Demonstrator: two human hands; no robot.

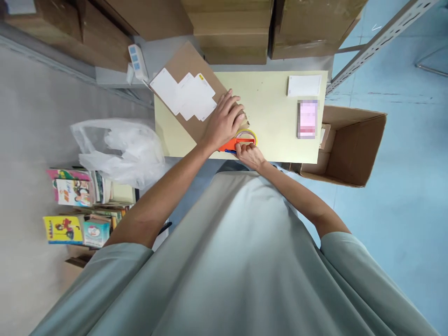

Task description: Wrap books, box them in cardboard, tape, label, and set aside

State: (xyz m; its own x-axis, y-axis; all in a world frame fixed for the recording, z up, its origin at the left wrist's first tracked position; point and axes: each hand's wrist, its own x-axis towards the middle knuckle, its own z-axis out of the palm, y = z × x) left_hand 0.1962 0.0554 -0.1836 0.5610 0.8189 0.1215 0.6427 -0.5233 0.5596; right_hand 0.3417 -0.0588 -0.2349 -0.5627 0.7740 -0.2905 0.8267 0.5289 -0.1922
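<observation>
A brown cardboard box [185, 60] lies slanted on the pale yellow table, with several overlapping white labels [189, 95] on its top. My left hand [226, 116] rests on the box's near right end, its fingers stretched out over the cardboard. Just below, at the table's front edge, my right hand [250, 154] is wrapped round an orange tape dispenser [228, 145] with a yellow-rimmed roll of tape. The dispenser's front end sits against the box's near corner, partly under my left wrist. Whether tape is stuck to the cardboard there I cannot tell.
At the table's right lie a white box [304, 86] and a blurred pink item [307, 119]. An open carton [353, 144] stands beyond that edge. Large cartons [231, 32] line the back shelf. A plastic bag [122, 149] and stacked books [80, 205] are at left.
</observation>
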